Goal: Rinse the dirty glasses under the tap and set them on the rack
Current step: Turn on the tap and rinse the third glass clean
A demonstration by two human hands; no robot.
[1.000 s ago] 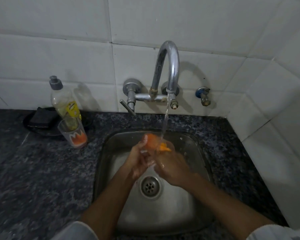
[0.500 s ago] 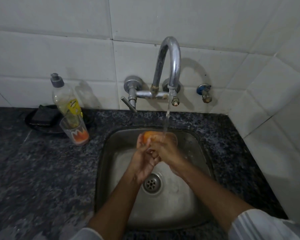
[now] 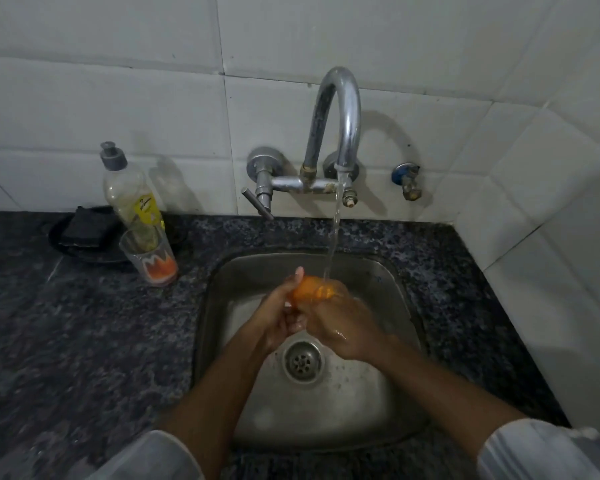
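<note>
A glass with an orange print (image 3: 310, 287) lies tilted on its side over the steel sink (image 3: 400, 278), right under the running stream from the chrome tap (image 3: 340, 109). My left hand (image 3: 274, 315) grips its left end and my right hand (image 3: 340, 323) wraps its right side; most of the glass is hidden by my fingers. A second glass with an orange and white pattern (image 3: 151, 256) stands upright on the dark granite counter (image 3: 84, 341), left of the sink. No rack is in view.
A soap bottle with a grey cap (image 3: 129, 192) stands behind the second glass. A black dish with a dark sponge (image 3: 84, 230) sits at the wall on the left. A small blue valve (image 3: 407, 180) sticks out of the tiled wall on the right.
Both hands have turned the glass under the stream, and it has shifted slightly back toward the tap. The glass on the counter has not moved.
</note>
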